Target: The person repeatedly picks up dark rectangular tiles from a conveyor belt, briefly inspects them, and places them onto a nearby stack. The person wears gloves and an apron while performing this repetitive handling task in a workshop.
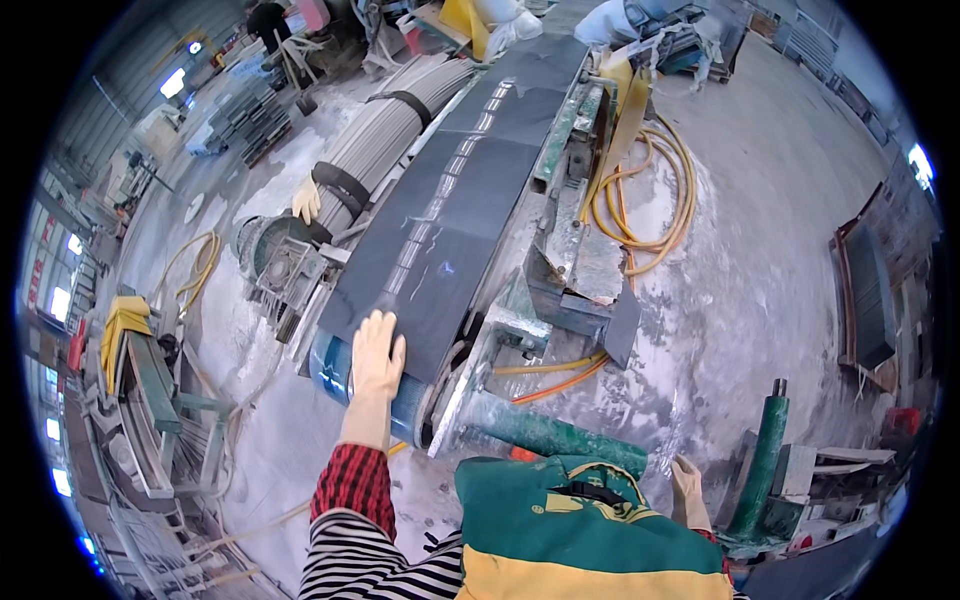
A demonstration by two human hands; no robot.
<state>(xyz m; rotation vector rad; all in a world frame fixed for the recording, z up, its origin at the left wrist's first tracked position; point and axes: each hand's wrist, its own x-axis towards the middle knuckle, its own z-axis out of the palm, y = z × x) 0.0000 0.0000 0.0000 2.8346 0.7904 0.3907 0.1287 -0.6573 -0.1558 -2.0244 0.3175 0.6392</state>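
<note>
Fingers outstretched and unclenched, the left hand lies on the dark slab at the conveyor's near edge, forearm reaching forward. The right hand hangs low; I cannot tell its grip. A green bar juts from the near right corner.

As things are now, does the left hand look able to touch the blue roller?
Probably yes: the left hand reaches over the blue roller, whose surface shows uncovered on both sides of it.
</note>
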